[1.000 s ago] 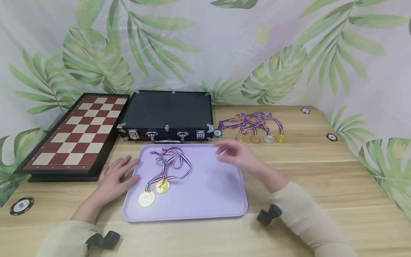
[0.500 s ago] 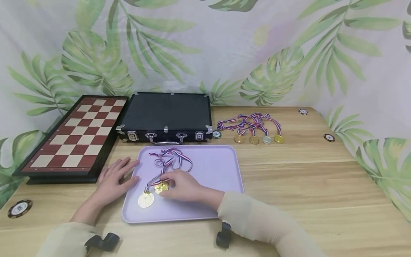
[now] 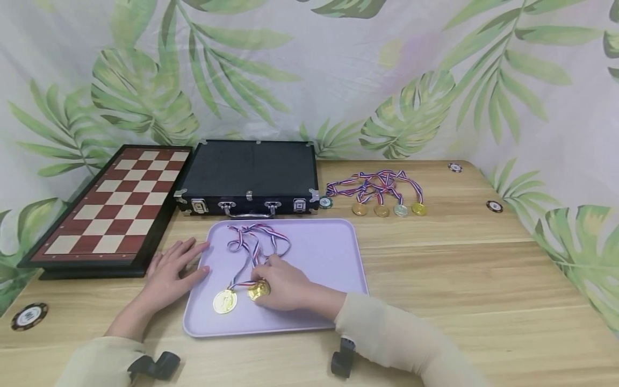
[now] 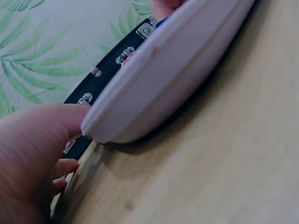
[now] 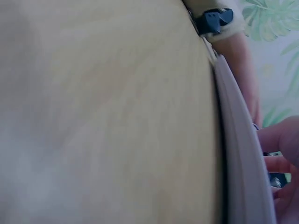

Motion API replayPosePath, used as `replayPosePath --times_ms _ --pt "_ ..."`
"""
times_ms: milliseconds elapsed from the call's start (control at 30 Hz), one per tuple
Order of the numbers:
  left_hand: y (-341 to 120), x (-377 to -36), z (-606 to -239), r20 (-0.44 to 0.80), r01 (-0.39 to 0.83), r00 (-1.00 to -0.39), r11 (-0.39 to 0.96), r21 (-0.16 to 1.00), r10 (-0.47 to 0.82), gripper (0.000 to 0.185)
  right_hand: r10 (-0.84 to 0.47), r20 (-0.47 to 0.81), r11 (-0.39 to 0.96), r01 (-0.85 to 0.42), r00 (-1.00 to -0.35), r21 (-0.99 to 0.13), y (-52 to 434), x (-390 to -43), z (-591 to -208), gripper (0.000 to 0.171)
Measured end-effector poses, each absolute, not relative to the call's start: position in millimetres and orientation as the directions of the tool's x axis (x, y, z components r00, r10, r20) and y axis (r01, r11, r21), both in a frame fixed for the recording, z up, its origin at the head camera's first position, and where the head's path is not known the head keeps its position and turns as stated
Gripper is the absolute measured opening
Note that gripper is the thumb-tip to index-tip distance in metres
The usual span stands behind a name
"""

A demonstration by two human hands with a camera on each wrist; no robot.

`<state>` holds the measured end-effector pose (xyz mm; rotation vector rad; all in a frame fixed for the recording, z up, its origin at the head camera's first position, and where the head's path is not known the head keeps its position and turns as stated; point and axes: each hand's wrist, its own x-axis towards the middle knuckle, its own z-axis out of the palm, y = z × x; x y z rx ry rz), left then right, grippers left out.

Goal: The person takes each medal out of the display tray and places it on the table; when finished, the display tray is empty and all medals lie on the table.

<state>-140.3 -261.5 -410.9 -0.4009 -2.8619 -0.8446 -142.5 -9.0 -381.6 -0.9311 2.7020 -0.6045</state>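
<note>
From the head view the right hand point(image 3: 282, 285) pinches a small, stiff gold medal point(image 3: 258, 290) on the lilac tray point(image 3: 319, 252), its limp ribbon point(image 3: 256, 242) likely trailing if lifted by the disc, while the left wrist view shows the flat, relaxed left hand point(image 4: 32, 158) against the tray's edge, and the right wrist view is too blurred to add much.

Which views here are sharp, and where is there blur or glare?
Head view: evenly lit and sharp, soft shadows only, a faint glint on the gold medal in the lilac tray. Left wrist view: tray rim and left hand close and soft. Right wrist view: heavily blurred, tabletop a pale wash.
</note>
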Motion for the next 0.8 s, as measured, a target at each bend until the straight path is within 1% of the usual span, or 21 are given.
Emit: replayPosePath --times_ms 100,167,333,433,500,633,700,800 --pt "-262 -140 -411 0.193 0.283 -0.958 0.809 0.516 0.212 0.053 -0.637 -0.119 0.707 -0.515 -0.762 -0.484 4 -143 -378 0.033" --pt "-262 -140 -411 0.191 0.280 -0.959 0.808 0.517 0.210 0.053 -0.649 -0.128 0.693 -0.514 -0.750 -0.506 12 -143 -376 0.034" --pt "-262 -139 -411 0.179 0.273 -0.961 0.811 0.518 0.209 0.053 -0.690 -0.082 0.629 -0.540 -0.719 -0.559 32 -145 -377 0.034" --pt "-261 -139 -411 0.172 0.268 -0.963 0.812 0.518 0.207 0.053 -0.698 -0.060 0.579 -0.512 -0.714 -0.635 43 -147 -380 0.034" --pt "-261 -139 -411 0.171 0.267 -0.963 0.813 0.518 0.207 0.053 -0.699 -0.042 0.538 -0.487 -0.713 -0.688 50 -149 -381 0.038" --pt "-260 -140 -410 0.171 0.267 -0.963 0.813 0.518 0.207 0.054 -0.680 -0.042 0.446 -0.367 -0.732 -0.816 66 -150 -374 0.053" --pt "-260 -141 -410 0.169 0.265 -0.964 0.813 0.518 0.207 0.054 -0.659 -0.051 0.392 -0.285 -0.750 -0.875 75 -151 -368 0.060" --pt "-260 -142 -410 0.165 0.263 -0.964 0.813 0.519 0.207 0.054 -0.616 -0.074 0.290 -0.139 -0.784 -0.947 89 -155 -362 0.063"
